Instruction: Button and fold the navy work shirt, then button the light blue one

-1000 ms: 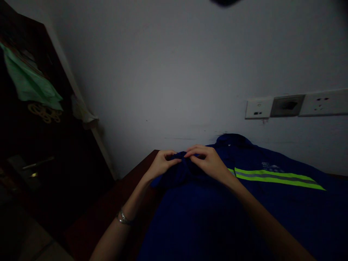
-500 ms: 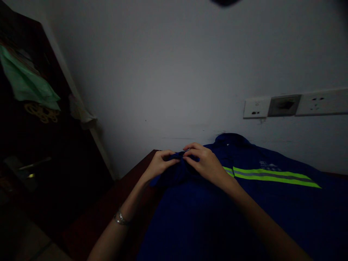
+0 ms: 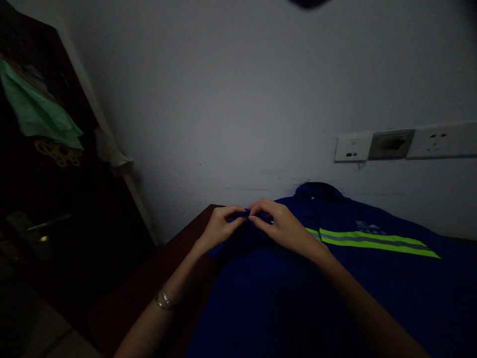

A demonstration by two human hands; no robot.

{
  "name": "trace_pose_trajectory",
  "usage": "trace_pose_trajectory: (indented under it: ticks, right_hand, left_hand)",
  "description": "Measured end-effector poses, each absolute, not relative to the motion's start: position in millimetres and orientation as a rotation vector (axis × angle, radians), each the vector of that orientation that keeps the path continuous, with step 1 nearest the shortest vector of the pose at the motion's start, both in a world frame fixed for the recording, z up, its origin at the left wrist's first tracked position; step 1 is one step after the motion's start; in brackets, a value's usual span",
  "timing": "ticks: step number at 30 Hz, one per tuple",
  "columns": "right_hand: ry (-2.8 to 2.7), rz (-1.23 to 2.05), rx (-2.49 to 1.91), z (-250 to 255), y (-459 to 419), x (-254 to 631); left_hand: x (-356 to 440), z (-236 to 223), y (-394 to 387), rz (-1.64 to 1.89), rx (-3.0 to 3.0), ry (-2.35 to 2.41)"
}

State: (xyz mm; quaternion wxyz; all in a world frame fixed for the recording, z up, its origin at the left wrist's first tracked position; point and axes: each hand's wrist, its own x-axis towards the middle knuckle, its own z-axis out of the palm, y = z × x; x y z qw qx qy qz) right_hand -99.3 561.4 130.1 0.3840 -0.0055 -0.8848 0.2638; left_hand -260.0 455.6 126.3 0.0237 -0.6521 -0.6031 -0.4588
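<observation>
A dark blue work jacket (image 3: 357,283) with a yellow-green and grey reflective stripe lies spread on a dark red surface, its collar up against the wall. My left hand (image 3: 221,223) pinches a raised bit of the blue cloth between thumb and fingers. Right beside it, my right hand (image 3: 278,221) pinches the same bit of cloth, the fingertips of both hands nearly meeting. The cloth between them looks like a sleeve end or an edge; the dim light hides the detail. A silvery bracelet circles my left wrist.
Behind the jacket rises a pale wall (image 3: 231,109) with a row of socket plates (image 3: 352,148) at the right. On the left is a dark door (image 3: 93,223) with a metal handle (image 3: 48,223) and a hanging green cloth (image 3: 40,109). The dark red surface (image 3: 160,278) shows left of the jacket.
The fingers of my right hand have closed down onto the cloth, and its fingertips have come slightly closer to my left hand. The jacket's body lies as before.
</observation>
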Motion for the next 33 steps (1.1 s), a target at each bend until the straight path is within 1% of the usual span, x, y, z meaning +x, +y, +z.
trace_pose_trajectory:
  ticks: [3, 7, 13, 16, 19, 25, 27, 29, 33]
  right_hand:
    - [-2.307, 0.767, -0.026, 132, 568, -94]
    - [-2.34, 0.778, -0.097, 129, 585, -93]
    - [-2.341, 0.781, -0.063, 121, 603, -100]
    - [-2.28, 0.852, -0.044, 119, 605, -103]
    - [-2.138, 0.994, -0.064, 116, 605, -107]
    - [-1.777, 1.423, -0.185, 102, 604, -125]
    - [-1.668, 1.553, -0.171, 98, 601, -131]
    - [-1.589, 1.622, -0.159, 96, 597, -135]
    - [-1.573, 1.601, -0.17, 98, 587, -136]
  left_hand:
    - [-266, 126, 452, -1.414, -1.931, -1.884]
    - [-274, 130, 444, -1.362, -1.857, -1.896]
    - [-278, 141, 429, -1.209, -1.963, -1.928]
    - [-278, 145, 426, -1.231, -1.968, -2.01]
    - [-280, 146, 426, -1.418, -1.953, -2.086]
    - [-283, 135, 431, -2.084, -1.777, -2.004]
    - [-281, 135, 430, -2.224, -1.722, -2.009]
    - [-281, 138, 427, -2.172, -1.707, -2.098]
    - [-292, 147, 417, -1.828, -1.744, -2.325]
